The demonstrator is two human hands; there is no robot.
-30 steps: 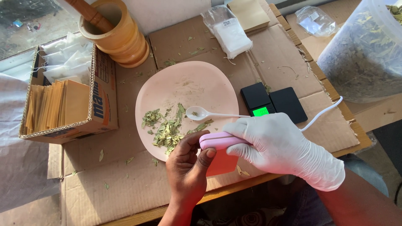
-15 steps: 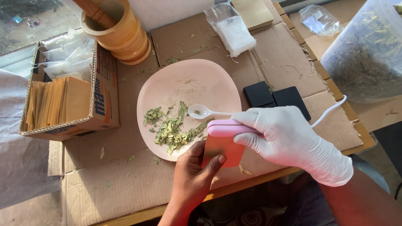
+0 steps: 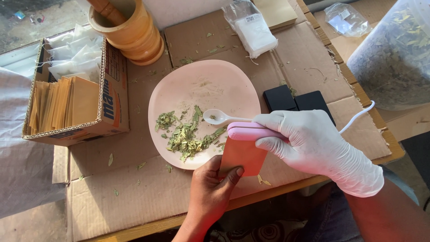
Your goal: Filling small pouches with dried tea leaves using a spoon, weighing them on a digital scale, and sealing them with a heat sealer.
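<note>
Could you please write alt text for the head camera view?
A gloved right hand clamps a pink handheld sealer onto an orange packet held by the bare left hand, beside a pink plate with dried leaves and a white spoon.

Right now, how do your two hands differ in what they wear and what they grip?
The right hand wears a white glove; the left hand is bare. The right hand squeezes a pink clamp-like sealer with a white cord; the left hand pinches the lower edge of an orange-brown pouch. Shared: both work on the same pouch, whose top sits in the sealer, beside the pink plate.
</note>
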